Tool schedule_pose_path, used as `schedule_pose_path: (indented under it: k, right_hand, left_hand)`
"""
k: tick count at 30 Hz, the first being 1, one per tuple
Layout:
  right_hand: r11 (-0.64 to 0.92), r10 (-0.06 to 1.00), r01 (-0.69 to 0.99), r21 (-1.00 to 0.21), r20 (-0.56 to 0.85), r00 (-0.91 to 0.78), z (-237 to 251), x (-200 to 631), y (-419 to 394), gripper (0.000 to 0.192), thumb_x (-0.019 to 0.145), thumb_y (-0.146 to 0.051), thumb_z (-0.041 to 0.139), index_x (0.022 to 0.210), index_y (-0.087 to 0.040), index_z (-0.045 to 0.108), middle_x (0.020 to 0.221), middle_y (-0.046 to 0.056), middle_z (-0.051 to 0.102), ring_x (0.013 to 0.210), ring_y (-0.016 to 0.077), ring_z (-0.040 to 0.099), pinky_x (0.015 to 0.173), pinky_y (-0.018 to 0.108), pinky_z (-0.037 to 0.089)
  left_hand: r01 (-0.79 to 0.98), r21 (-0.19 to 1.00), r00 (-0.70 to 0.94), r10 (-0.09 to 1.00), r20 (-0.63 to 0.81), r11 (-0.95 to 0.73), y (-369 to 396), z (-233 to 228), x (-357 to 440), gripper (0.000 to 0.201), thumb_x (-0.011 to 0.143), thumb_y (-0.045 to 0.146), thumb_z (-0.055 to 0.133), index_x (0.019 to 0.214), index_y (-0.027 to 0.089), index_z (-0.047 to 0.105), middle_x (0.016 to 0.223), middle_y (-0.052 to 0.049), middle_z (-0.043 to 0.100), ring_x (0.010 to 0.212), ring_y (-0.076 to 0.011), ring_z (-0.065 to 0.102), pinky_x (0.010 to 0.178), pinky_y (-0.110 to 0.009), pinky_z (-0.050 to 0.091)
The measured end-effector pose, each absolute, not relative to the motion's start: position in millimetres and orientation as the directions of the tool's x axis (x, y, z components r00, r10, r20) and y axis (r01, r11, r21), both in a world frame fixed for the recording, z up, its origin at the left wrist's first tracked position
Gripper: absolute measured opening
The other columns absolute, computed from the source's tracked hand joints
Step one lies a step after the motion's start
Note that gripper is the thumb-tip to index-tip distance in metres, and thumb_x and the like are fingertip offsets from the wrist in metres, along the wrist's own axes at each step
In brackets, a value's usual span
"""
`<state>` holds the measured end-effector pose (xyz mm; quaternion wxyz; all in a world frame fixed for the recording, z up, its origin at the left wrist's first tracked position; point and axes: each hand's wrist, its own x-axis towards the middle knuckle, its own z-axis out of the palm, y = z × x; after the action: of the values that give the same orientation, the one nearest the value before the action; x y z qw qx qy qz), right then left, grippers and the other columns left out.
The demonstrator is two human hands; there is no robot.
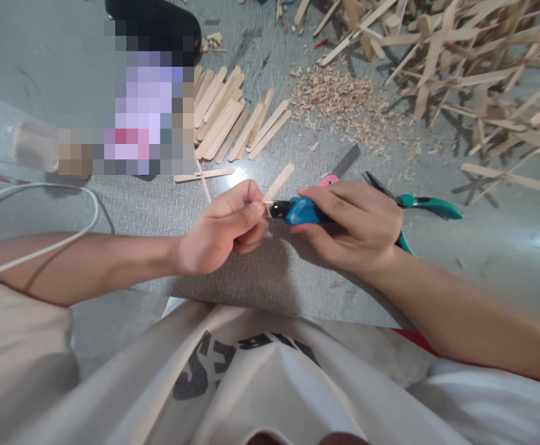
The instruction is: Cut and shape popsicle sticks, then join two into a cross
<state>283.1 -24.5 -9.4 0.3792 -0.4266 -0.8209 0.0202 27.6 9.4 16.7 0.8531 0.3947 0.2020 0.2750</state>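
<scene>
My left hand is closed in a pinch, thumb against fingers, on a thin piece of wooden craft stick that is mostly hidden. A pale rounded craft stick juts out just beyond those fingertips; whether it is held or lies on the table I cannot tell. My right hand wraps round the blue handles of cutting pliers. Their black jaws meet the wood at my left fingertips. Behind the right hand lie a pink-ended tool with a grey blade and teal-handled pliers, both partly covered.
Craft sticks lie in rows beyond my left hand, with two crossed sticks nearer. Wood shavings and a large heap of sticks spread at far right. A white cable crosses my left forearm; a clear container lies left.
</scene>
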Motion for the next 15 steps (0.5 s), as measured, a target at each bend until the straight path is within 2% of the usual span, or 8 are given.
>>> schedule_pose_path:
  k: [2, 10, 15]
  right_hand:
    - [0.648, 0.694, 0.68, -0.342, 0.633, -0.343, -10.5, 282.7, -24.6, 0.038, 0.12, -0.058, 0.07, 0.136, -0.027, 0.084, 0.094, 0.008, 0.088, 0.073, 0.0246, 0.08, 0.066, 0.04, 0.06]
    - [0.646, 0.702, 0.688, -0.33, 0.611, -0.366, -5.3, 287.8, -25.8, 0.045, 0.121, -0.058, 0.067, 0.142, -0.023, 0.084, 0.092, 0.01, 0.087, 0.074, 0.0263, 0.081, 0.066, 0.04, 0.06]
    - [0.62, 0.726, 0.696, -0.362, 0.602, -0.334, -5.7, 290.9, -27.3, 0.051, 0.124, -0.062, 0.057, 0.132, -0.021, 0.086, 0.08, 0.006, 0.081, 0.063, 0.0206, 0.074, 0.061, 0.034, 0.055]
  left_hand:
    - [-0.314, 0.783, 0.759, 0.637, -0.133, 0.538, 10.0, 16.0, 28.0, 0.047, 0.116, 0.058, 0.073, 0.097, 0.028, 0.043, 0.06, 0.017, 0.031, 0.049, -0.0053, 0.015, 0.051, -0.016, 0.025]
    - [-0.354, 0.759, 0.715, 0.681, -0.157, 0.547, 10.7, 17.7, 29.6, 0.044, 0.115, 0.051, 0.078, 0.095, 0.026, 0.048, 0.063, 0.016, 0.03, 0.051, -0.005, 0.018, 0.051, -0.015, 0.026]
    - [-0.363, 0.75, 0.694, 0.698, -0.179, 0.554, 10.8, 17.5, 30.1, 0.047, 0.11, 0.052, 0.085, 0.094, 0.024, 0.051, 0.065, 0.014, 0.038, 0.05, -0.0038, 0.021, 0.049, -0.016, 0.027]
